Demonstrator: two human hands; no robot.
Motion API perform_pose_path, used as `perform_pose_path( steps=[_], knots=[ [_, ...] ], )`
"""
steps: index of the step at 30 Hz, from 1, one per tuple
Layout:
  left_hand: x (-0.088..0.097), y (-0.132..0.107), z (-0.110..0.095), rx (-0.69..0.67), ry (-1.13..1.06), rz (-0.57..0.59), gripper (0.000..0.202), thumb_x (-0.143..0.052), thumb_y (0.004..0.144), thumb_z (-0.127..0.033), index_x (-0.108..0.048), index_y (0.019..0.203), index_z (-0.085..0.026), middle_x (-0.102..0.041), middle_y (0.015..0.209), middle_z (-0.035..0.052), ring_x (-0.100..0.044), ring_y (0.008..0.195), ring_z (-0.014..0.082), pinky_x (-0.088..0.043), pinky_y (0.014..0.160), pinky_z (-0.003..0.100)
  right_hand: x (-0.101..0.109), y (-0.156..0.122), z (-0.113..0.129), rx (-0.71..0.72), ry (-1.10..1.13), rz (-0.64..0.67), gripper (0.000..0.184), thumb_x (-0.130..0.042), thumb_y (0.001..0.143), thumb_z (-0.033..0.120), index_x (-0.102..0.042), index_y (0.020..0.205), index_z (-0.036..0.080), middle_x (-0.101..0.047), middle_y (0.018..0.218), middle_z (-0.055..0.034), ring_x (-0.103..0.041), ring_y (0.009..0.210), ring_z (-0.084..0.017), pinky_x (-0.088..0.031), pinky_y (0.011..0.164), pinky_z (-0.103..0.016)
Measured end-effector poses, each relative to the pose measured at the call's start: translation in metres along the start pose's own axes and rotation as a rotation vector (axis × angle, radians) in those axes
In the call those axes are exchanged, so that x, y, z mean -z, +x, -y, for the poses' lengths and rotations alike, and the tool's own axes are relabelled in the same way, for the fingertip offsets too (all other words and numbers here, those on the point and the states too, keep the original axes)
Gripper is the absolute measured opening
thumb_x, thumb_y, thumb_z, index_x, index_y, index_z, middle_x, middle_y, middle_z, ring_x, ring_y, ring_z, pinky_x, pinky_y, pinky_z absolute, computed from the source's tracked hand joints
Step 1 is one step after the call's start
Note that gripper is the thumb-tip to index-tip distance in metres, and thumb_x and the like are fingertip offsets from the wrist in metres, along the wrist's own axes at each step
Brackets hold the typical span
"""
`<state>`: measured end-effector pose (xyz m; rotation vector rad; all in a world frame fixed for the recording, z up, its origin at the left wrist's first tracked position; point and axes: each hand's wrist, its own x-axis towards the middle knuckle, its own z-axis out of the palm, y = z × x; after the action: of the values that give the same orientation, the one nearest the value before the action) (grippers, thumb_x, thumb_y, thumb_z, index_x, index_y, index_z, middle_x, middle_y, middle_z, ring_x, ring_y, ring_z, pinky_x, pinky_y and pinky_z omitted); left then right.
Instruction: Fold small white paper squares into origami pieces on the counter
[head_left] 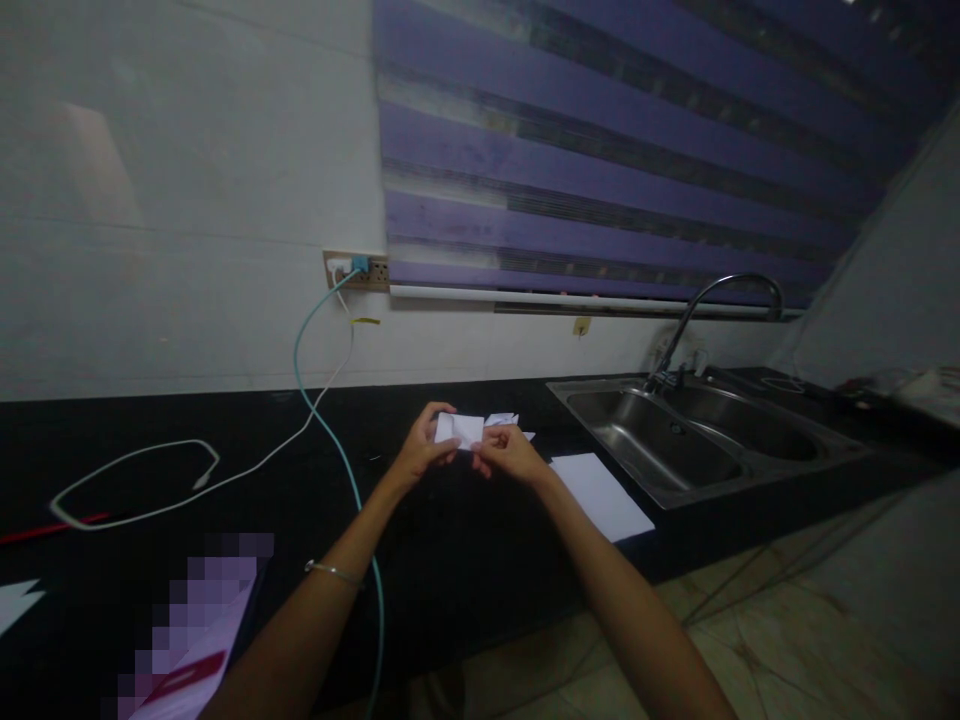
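Note:
Over the black countertop, a small folded piece of white paper [466, 429] is held up between both hands. My left hand [421, 447] grips its left side, thumb on the near face and fingers behind. My right hand [512, 455] pinches its lower right corner between thumb and fingers. Just behind the right hand lie some folded white paper pieces [501, 419], partly hidden by it. A stack of flat white paper sheets [602, 497] rests to the right of the right forearm, beside the sink. A thin bangle [330, 571] circles my left wrist.
A steel double sink [660, 440] with a curved tap [690, 310] is set into the counter [300, 540] at right. A teal cable [337, 450] and a white cable [262, 463] run from the wall socket [380, 272] across the counter. A partly blurred-out purple item [217, 610] lies front left.

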<state>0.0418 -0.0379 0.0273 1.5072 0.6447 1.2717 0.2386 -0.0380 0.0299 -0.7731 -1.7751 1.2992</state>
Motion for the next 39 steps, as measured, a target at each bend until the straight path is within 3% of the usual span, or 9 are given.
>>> perform_pose_path(
  steps=[9, 12, 14, 17, 21, 28, 39],
  knots=[
    [-0.021, 0.005, 0.003, 0.146, 0.097, -0.173, 0.058, -0.079, 0.063, -0.041, -0.046, 0.105, -0.018, -0.058, 0.056, -0.0053, -0.047, 0.035, 0.0077, -0.032, 0.035, 0.016, -0.004, 0.002, 0.003, 0.081, -0.023, -0.13, 0.028, -0.065, 0.079, 0.037, -0.062, 0.066, 0.012, -0.062, 0.059, -0.002, -0.051, 0.045, -0.008, -0.038, 0.044, -0.019],
    [-0.023, 0.004, 0.005, 0.172, 0.119, -0.076, 0.04, -0.07, 0.071, -0.05, -0.057, 0.082, -0.014, -0.057, 0.052, -0.0017, -0.044, 0.036, 0.0066, -0.03, 0.036, 0.017, -0.006, 0.003, 0.004, 0.087, -0.007, -0.129, 0.026, -0.063, 0.08, 0.034, -0.062, 0.066, 0.013, -0.062, 0.06, -0.0018, -0.051, 0.045, -0.008, -0.039, 0.044, -0.019],
    [-0.024, 0.002, 0.006, 0.16, 0.163, -0.01, 0.042, -0.063, 0.076, -0.054, -0.058, 0.066, -0.013, -0.056, 0.05, 0.0004, -0.043, 0.038, 0.0064, -0.03, 0.039, 0.019, -0.008, 0.003, 0.002, 0.087, -0.001, -0.095, 0.024, -0.061, 0.08, 0.031, -0.062, 0.066, 0.012, -0.061, 0.059, -0.0014, -0.051, 0.045, -0.008, -0.04, 0.045, -0.019],
    [-0.023, -0.003, 0.006, 0.163, 0.228, 0.005, 0.051, -0.054, 0.08, -0.059, -0.058, 0.057, -0.014, -0.054, 0.046, 0.0008, -0.043, 0.039, 0.0078, -0.033, 0.043, 0.02, -0.011, 0.004, -0.002, 0.076, 0.003, -0.022, 0.023, -0.061, 0.081, 0.03, -0.062, 0.067, 0.012, -0.061, 0.058, -0.0012, -0.052, 0.046, -0.008, -0.04, 0.046, -0.019],
    [-0.025, -0.007, 0.002, 0.244, 0.216, 0.004, 0.056, -0.051, 0.077, -0.066, -0.058, 0.056, -0.015, -0.052, 0.042, 0.0002, -0.043, 0.038, 0.0095, -0.031, 0.041, 0.021, -0.014, 0.005, -0.007, 0.07, 0.015, 0.011, 0.026, -0.061, 0.082, 0.036, -0.062, 0.069, 0.012, -0.062, 0.059, -0.0012, -0.053, 0.047, -0.008, -0.04, 0.046, -0.019],
    [-0.03, -0.009, -0.008, 0.315, 0.171, -0.149, 0.059, -0.049, 0.073, -0.074, -0.055, 0.061, -0.016, -0.053, 0.043, -0.0009, -0.045, 0.038, 0.0111, -0.031, 0.041, 0.023, -0.014, 0.005, -0.005, 0.099, 0.006, 0.026, 0.031, -0.062, 0.083, 0.041, -0.063, 0.069, 0.012, -0.064, 0.062, -0.0024, -0.054, 0.048, -0.008, -0.042, 0.048, -0.02],
    [-0.026, -0.011, -0.017, 0.317, 0.12, -0.223, 0.052, -0.055, 0.072, -0.068, -0.059, 0.069, -0.017, -0.053, 0.046, -0.0012, -0.051, 0.046, 0.0131, -0.035, 0.044, 0.022, -0.02, 0.002, -0.001, 0.078, 0.028, 0.041, 0.031, -0.065, 0.08, 0.041, -0.063, 0.07, 0.012, -0.065, 0.064, -0.0033, -0.054, 0.048, -0.009, -0.042, 0.047, -0.02]
  ],
)
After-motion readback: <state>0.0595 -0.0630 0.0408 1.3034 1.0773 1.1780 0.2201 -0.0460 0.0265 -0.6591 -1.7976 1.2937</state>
